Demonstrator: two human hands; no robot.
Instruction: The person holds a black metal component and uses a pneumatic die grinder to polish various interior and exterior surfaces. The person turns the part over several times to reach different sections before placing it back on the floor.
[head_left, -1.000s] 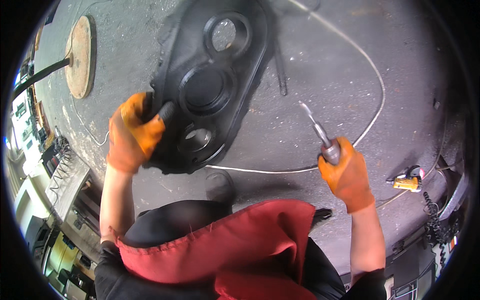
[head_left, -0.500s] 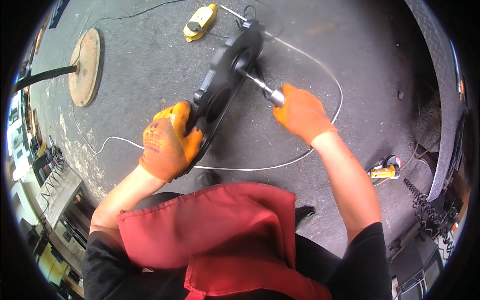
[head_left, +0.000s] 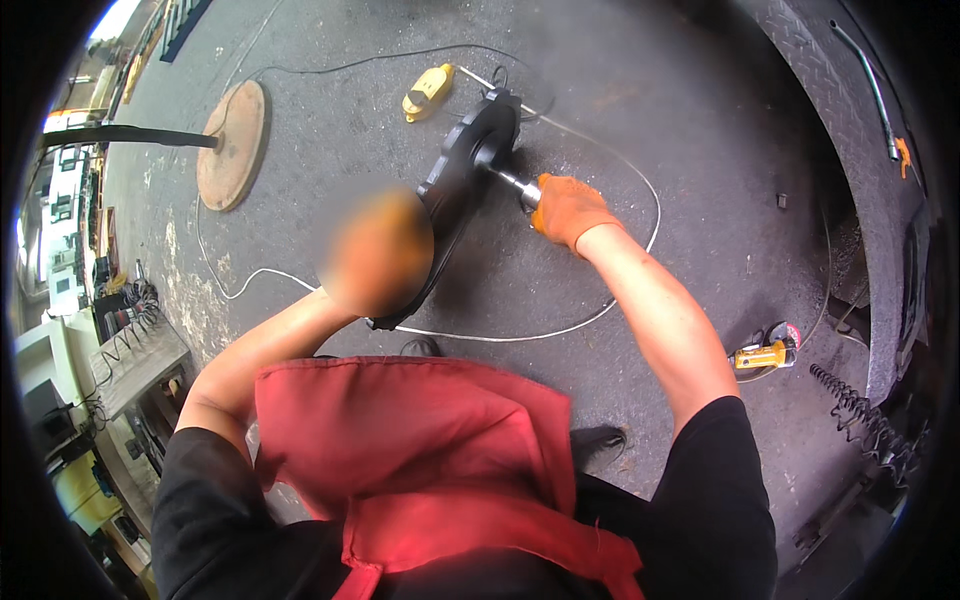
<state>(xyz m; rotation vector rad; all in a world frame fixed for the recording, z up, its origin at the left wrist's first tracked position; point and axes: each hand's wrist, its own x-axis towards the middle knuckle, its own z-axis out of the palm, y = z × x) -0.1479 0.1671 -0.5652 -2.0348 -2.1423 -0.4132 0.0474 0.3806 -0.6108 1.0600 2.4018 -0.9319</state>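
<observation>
A long black metal part [head_left: 457, 165], notched along one edge and with round openings, stands tilted in front of me. My left hand [head_left: 380, 255], in an orange work glove, is at its near left edge; a blur covers the fingers, but it sits where it gripped the part a moment earlier. My right hand [head_left: 572, 212], also gloved in orange, is closed around a silver die grinder [head_left: 520, 189]. The grinder's slim shaft points left into an opening near the part's far end. The tip is hard to make out.
A yellow power outlet box [head_left: 428, 93] lies on the dark floor beyond the part. Pale cable [head_left: 655, 215] loops around the work. A round plate base with a pole [head_left: 232, 150] stands left. An orange-yellow tool [head_left: 762, 356] and black coiled hose [head_left: 850, 405] lie right.
The view has shifted, so the surroundings sit differently. Both hands stay at the part, and the grinder still reaches into the opening near the far end.
</observation>
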